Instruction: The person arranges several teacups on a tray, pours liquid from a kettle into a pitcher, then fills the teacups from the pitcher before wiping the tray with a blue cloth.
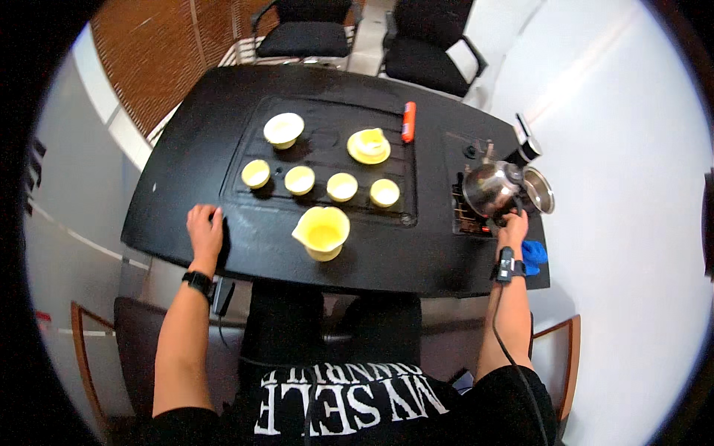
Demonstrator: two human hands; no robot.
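Across the surface [424, 253], head view: the right hand [513, 221] grips the steel kettle [487, 186] at the right end; the left hand [205, 229] rests, finger closure indeterminable. Keeping the kettle level, clear of the metal pot [543, 192], appears advisable.

- Round-bellied metal kettle [487, 192]: silver, black handle
- Four small round cups [342, 191]: pale yellow, whiter inside
- Spouted, flared pitcher [325, 241]: pale yellow, deeper yellow inside
- Wide-rimmed round bowl [283, 129]: pale yellow, whitish interior
- Slim cylinder [408, 123]: orange-red
- Crumpled cloth [532, 257]: bright blue
- Broad tabletop [439, 260]: black
- Short-sleeved shirt [290, 438]: black, white lettering
- Slatted screen [145, 70]: brown, fine stripes
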